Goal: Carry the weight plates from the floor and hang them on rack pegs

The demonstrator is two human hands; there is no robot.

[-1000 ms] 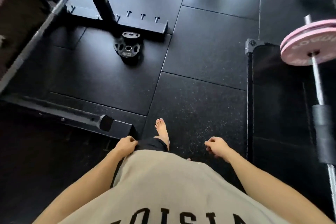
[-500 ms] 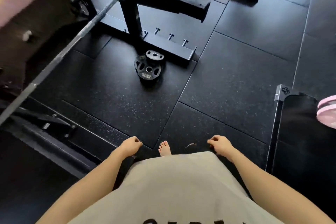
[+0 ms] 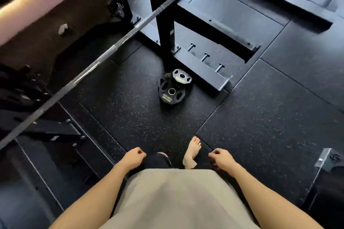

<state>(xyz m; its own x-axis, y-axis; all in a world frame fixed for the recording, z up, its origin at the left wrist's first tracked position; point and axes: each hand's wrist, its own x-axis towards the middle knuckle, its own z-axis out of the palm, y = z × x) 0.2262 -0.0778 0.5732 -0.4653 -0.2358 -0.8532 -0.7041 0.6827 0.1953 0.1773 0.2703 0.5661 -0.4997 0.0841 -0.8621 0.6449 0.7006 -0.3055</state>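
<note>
Plates (image 3: 173, 87) are being left stacked flat on the floor (image 3: 260, 126) against the rack base (image 3: 202, 69), ahead of both hands; left hand (image 3: 133, 157) and right hand (image 3: 220, 158) are being carried loosely curled, empty, about equally distant.

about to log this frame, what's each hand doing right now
Left hand: hangs loosely curled, holds nothing.
Right hand: hangs loosely curled, holds nothing.

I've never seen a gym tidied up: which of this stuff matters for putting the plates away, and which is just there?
Part of the job:
- larger plate on the floor
- smaller plate overlapping it
- rack pegs
- left hand, right hand, both empty

Just there:
- barbell
- pink bench
</note>
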